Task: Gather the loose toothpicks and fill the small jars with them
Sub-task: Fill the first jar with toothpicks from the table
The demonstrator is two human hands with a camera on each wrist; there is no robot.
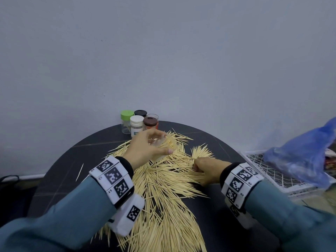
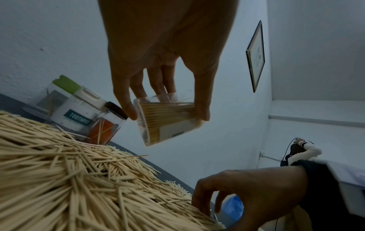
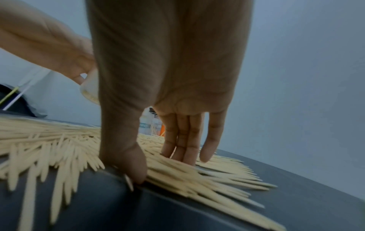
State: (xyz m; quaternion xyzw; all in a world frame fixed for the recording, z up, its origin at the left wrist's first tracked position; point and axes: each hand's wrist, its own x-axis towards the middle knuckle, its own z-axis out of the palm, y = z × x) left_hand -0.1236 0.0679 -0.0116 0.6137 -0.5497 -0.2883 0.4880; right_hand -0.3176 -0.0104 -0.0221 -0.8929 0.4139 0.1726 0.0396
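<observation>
A wide pile of loose toothpicks (image 1: 163, 197) covers the middle of the round black table (image 1: 60, 160). My left hand (image 1: 164, 145) grips a clear lidless jar (image 2: 169, 123) by its sides, tilted over the pile's far end; it is packed with toothpicks. My right hand (image 3: 162, 169) lies low on the pile's right side, thumb and fingers pinching a bunch of toothpicks (image 1: 201, 151) that fans out beyond the fingertips (image 3: 185, 159). The bunch still rests on the table.
Several small jars stand at the table's far edge against the wall: green lid (image 1: 127, 114), white (image 1: 136, 122), brown lid (image 1: 150, 122), black lid (image 1: 140, 113). A white wire basket (image 1: 272, 175) with a blue plastic bag (image 1: 300, 155) sits to the right. One stray toothpick (image 1: 79, 171) lies left.
</observation>
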